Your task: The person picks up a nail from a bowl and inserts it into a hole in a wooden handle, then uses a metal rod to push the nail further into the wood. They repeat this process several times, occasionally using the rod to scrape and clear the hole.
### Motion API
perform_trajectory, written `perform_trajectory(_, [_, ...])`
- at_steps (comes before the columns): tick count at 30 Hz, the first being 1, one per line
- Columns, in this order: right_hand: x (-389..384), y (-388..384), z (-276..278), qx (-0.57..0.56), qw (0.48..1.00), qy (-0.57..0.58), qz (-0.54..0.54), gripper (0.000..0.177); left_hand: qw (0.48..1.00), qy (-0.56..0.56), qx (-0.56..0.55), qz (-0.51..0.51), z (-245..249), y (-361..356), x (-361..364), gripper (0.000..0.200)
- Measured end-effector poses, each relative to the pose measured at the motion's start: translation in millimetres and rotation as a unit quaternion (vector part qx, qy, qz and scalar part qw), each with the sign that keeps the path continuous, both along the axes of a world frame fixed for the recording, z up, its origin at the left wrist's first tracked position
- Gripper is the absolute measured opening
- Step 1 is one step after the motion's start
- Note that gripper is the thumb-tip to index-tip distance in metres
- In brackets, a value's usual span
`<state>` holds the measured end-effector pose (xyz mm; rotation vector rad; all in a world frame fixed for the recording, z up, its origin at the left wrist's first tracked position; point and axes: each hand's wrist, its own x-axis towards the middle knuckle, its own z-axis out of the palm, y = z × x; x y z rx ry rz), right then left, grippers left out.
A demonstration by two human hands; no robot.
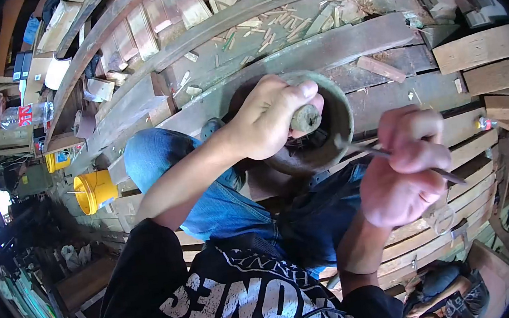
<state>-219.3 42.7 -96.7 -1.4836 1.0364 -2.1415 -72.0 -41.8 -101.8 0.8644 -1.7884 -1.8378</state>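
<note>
My left hand [271, 116] is wrapped round a short, thick wooden handle [306, 119] with a round end, held over a wide bowl-like vessel [339, 102]. The vessel stands between my knees, and its inside is dark; what the handle joins there is hidden. To the right of the vessel, my right hand [409, 163] is closed round a thin dark rod [451, 177], which slants from the vessel's rim down to the right. Motion blurs the fingers of this hand.
Curved wooden beams [238, 16] and scattered wood chips [277, 27] lie ahead. Stacked boards [480, 48] stand at right. A yellow bucket [94, 192] and a plastic bottle [26, 115] are at left. Another person [449, 294] sits at lower right.
</note>
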Motion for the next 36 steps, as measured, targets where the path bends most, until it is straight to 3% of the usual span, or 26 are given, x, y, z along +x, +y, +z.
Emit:
perform_trajectory(2, [-3,3,3,0.007,0.998,-0.045,0.046,0.033,0.999,0.009,-0.032,0.003,-1,-1,0,0.061])
perform_trajectory(4, [3,11,0,0.046,0.980,-0.163,0.107,0.025,1.000,0.010,-0.016,0.021,-2,0,1,0.061])
perform_trajectory(5, [5,15,4,0.132,0.978,-0.136,0.083,0.030,1.000,0.007,-0.014,0.021,-1,0,1,0.061])
perform_trajectory(6, [6,15,6,0.181,0.981,-0.058,0.049,0.023,0.999,0.007,-0.021,0.029,1,0,1,0.062])
perform_trajectory(9, [9,7,12,0.238,0.968,0.071,0.032,0.020,0.999,-0.003,-0.018,0.046,7,0,0,0.062])
perform_trajectory(12, [5,10,12,0.285,0.950,0.121,0.034,0.019,0.998,-0.019,-0.029,0.051,5,-2,3,0.062])
perform_trajectory(15, [3,14,13,0.306,0.943,0.121,0.053,0.018,0.995,-0.041,-0.041,0.080,2,-1,3,0.060])
perform_trajectory(18, [4,15,17,0.339,0.928,0.133,0.073,0.018,0.990,-0.018,-0.123,0.064,-3,-5,4,0.056])
perform_trajectory(20, [4,16,18,0.354,0.924,0.126,0.071,0.016,0.968,-0.028,-0.244,0.059,-8,-7,6,0.050])
perform_trajectory(23, [2,16,16,0.348,0.923,0.154,0.062,0.012,0.951,-0.039,-0.306,0.038,-11,-11,7,0.046])
perform_trajectory(29, [4,16,11,0.325,0.929,0.177,0.005,0.007,0.931,-0.039,-0.361,0.018,-13,-15,4,0.040])
perform_trajectory(31, [5,18,15,0.371,0.898,0.235,-0.033,0.006,0.935,-0.038,-0.353,0.020,-15,-14,4,0.038])
perform_trajectory(36, [15,21,24,0.390,0.879,0.258,-0.089,0.006,0.934,-0.050,-0.352,0.030,-19,-12,2,0.037])
